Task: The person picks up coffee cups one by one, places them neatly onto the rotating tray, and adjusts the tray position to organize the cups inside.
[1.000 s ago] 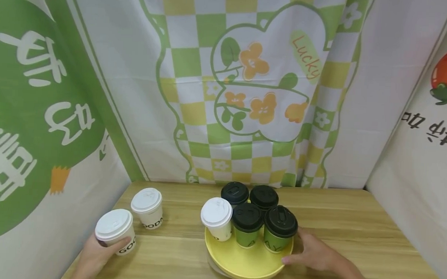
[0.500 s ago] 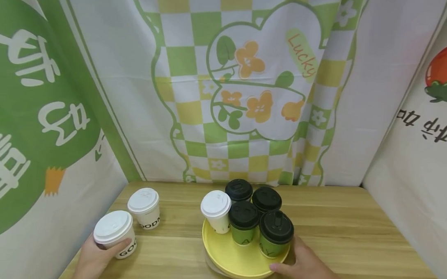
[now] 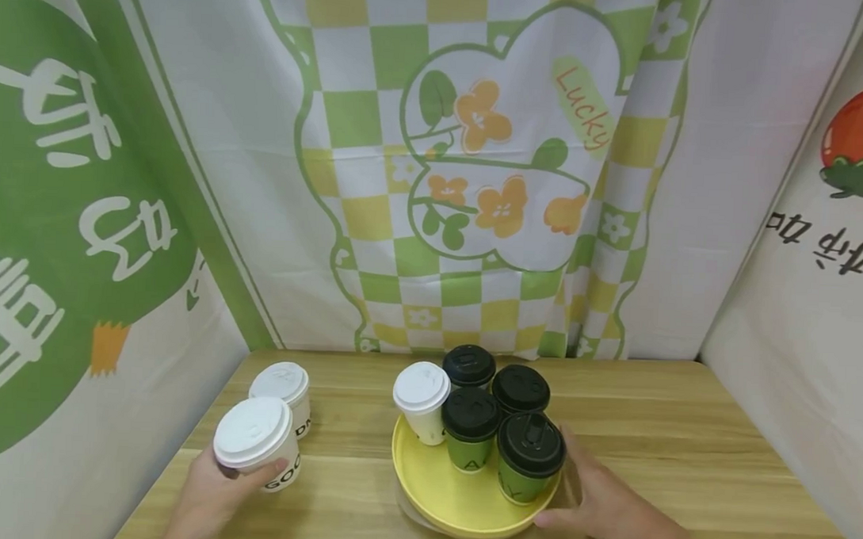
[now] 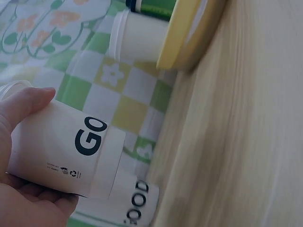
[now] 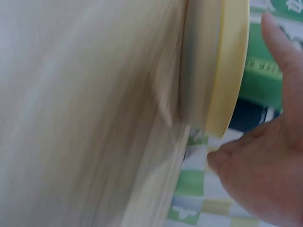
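Observation:
My left hand (image 3: 217,484) grips a white lidded paper cup (image 3: 254,438), thumb on one side and fingers around the other. In the left wrist view this cup (image 4: 66,146) is tilted and its bottom is off the table. A second white lidded cup (image 3: 285,387) stands just behind it. My right hand (image 3: 602,497) is at the right rim of a round yellow tray (image 3: 438,496), thumb and fingers spread beside a green cup with a black lid (image 3: 528,463). In the right wrist view, whether the fingers touch the tray (image 5: 232,71) is unclear.
Also on the tray are a white cup (image 3: 423,400), another green cup (image 3: 471,429) and two black-lidded cups (image 3: 520,389) behind, their bodies mostly hidden. The tray sits on a lower round base. A wooden table (image 3: 346,473) lies beneath, with printed cloth (image 3: 466,294) hanging behind.
The left hand has lifted its cup and moved right, so the cup now overlaps the one behind. The tray and its cups have turned clockwise a little; the right hand is slightly lower.

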{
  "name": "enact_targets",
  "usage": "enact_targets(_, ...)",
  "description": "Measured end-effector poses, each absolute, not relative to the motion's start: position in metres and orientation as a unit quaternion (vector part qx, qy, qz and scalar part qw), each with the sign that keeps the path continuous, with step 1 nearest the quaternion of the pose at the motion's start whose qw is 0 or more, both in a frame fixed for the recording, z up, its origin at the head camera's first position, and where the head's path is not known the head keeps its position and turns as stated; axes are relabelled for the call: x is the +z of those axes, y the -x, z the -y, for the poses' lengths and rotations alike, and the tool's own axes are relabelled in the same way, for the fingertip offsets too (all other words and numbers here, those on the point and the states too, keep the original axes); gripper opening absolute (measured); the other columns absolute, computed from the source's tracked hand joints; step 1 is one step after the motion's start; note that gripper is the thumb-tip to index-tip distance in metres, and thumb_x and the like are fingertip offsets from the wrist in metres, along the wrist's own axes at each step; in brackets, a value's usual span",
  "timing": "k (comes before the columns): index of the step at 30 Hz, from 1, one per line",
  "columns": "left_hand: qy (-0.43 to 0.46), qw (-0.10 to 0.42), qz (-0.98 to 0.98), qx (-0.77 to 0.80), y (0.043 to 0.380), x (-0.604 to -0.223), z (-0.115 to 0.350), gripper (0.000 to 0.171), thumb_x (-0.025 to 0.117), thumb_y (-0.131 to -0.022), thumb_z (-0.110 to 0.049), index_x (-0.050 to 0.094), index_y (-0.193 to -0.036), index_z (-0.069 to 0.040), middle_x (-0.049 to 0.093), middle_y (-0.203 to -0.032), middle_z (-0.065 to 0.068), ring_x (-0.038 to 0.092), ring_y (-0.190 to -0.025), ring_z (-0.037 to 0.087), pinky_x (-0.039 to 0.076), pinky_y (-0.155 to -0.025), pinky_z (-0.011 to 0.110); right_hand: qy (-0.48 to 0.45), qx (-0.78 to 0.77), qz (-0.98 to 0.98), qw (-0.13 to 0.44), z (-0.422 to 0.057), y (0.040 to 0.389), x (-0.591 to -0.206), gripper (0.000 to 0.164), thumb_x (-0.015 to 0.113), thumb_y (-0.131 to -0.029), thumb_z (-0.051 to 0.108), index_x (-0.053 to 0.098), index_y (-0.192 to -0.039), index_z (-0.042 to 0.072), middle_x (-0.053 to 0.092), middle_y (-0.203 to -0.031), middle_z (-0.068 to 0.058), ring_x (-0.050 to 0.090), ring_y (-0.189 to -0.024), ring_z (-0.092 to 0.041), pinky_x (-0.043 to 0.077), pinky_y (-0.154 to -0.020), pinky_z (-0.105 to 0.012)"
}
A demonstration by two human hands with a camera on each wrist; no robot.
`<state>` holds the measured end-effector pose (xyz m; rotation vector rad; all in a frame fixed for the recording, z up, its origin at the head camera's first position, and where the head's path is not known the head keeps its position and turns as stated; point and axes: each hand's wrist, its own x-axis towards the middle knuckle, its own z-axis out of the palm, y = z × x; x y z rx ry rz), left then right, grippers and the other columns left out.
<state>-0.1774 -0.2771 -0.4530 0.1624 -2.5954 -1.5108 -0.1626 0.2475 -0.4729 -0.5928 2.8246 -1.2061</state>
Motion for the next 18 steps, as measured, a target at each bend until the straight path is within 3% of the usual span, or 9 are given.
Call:
enact_targets(3,-0.023,0.083,0.843,-0.531,0.176,-0.448,0.259,0.077,0.089,-0.087,-0.023,0.049,-0.15,-0.006,0.067,-0.128,-0.01,0.058,-0.107,-0.014,0.049,-0.091,0.008,0.199,-0.349,-0.916,0.001,-0.255,0.171,-0.473,0.142,0.087,-0.075,0.065,0.005,-0.166,-0.007,0.027,-0.168,-0.035,0.036,-0.152,-0.053,0.03,-0.12,-0.068)
enact_targets(7,0.02,0.09,0.817,-0.569,0.178,-0.444,0.236,0.072,0.089,-0.084,-0.014,0.053,-0.146,-0.006,0.066,-0.118,-0.024,0.061,-0.111,-0.01,0.05,-0.095,0.009,0.207,-0.353,-0.912,0.013,-0.261,0.181,-0.477,0.141,0.089,-0.076,0.061,0.006,-0.167,-0.007,0.024,-0.169,-0.035,0.034,-0.153,-0.052,0.028,-0.121,-0.067)
enact_targets(13,0.058,0.079,0.787,-0.609,0.187,-0.445,0.204,0.074,0.09,-0.08,-0.005,0.054,-0.145,-0.004,0.068,-0.127,-0.008,0.063,-0.115,-0.006,0.048,-0.101,0.01,0.221,-0.351,-0.91,-0.002,-0.265,0.186,-0.486,0.136,0.09,-0.076,0.059,0.01,-0.168,-0.001,0.028,-0.168,-0.033,0.038,-0.153,-0.048,0.032,-0.12,-0.06)
enact_targets(18,0.063,0.07,0.775,-0.625,0.194,-0.446,0.185,0.081,0.092,-0.077,-0.003,0.052,-0.147,-0.004,0.065,-0.139,0.009,0.061,-0.117,-0.006,0.047,-0.104,0.01,0.232,-0.377,-0.897,-0.001,-0.259,0.185,-0.488,0.132,0.091,-0.078,0.053,0.013,-0.168,-0.002,0.028,-0.17,-0.031,0.034,-0.154,-0.047,0.03,-0.125,-0.04)
